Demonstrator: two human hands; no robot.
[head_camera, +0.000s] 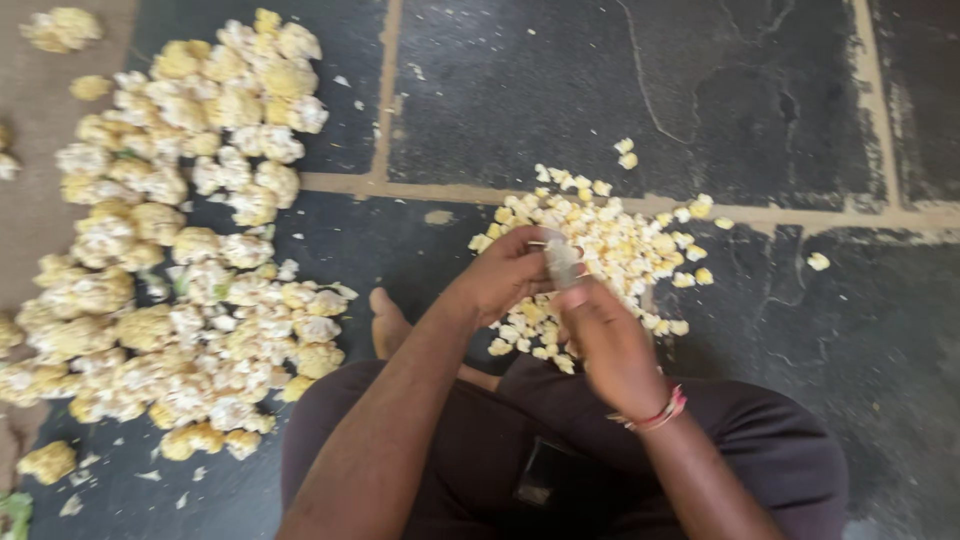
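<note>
I sit cross-legged on a dark stone floor. My left hand (505, 272) is curled around a cauliflower piece, mostly hidden in the fingers. My right hand (610, 345), with a red thread bracelet at the wrist, grips a small knife (562, 262) whose pale blade points up between both hands. Both hands hover just over a small heap of cut cauliflower bits (610, 240). A large pile of whole cauliflower florets (185, 230) lies to my left.
The stone floor (700, 90) has pale grout lines. My bare foot (388, 322) sticks out beside my left knee. A brown strip of floor (25, 200) runs along the left edge. Loose crumbs and a green leaf scrap (15, 510) lie near the bottom left.
</note>
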